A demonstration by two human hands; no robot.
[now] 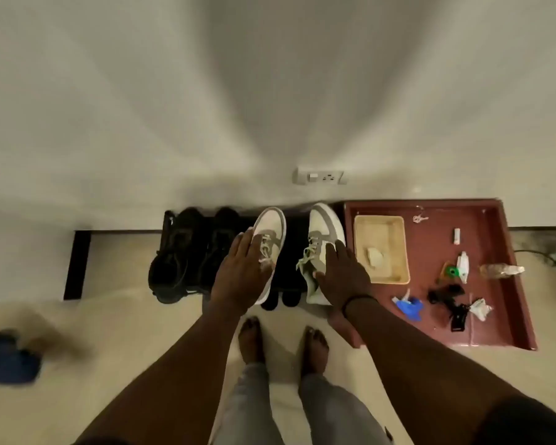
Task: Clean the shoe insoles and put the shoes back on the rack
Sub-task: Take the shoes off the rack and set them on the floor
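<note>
Wall [174, 91], smooth off-white, fills the top half; a white rectangular socket plate [320, 177] sits low on it. Floor [142, 332] is glossy cream tile. Maroon tray-like top [430, 329] w/ raised rim stands at right, square-cornered, matte. Black shoe rack [289, 252] sits against the wall, left of the maroon top and touching it.

On the rack's left part: pair of black sneakers [187, 255], dull and soft-looking, toes to the wall. Next to them, pair of white and grey sneakers, smooth leather-like panels, rounded toes, pale laces. Left sneaker [272, 226] lies under the left hand [238, 277]; fingers straight, flat over laces and side, not curled. Right sneaker [321, 226] is under the right hand [344, 277]; fingers also flat and extended along its outer side, thumb near the heel opening. Dark band circles the right wrist. Insoles can't be seen.

Blue blurred cloth-like thing [7, 358] lies on floor far left. Pale square wicker-look basket [382, 248] on the maroon top holds a crumpled whitish lump. Clear plastic bottle [501, 270] lies on its side across the rim. Small bits nearby: blue item [410, 308], black tangled item [446, 297], keys [419, 218].
</note>
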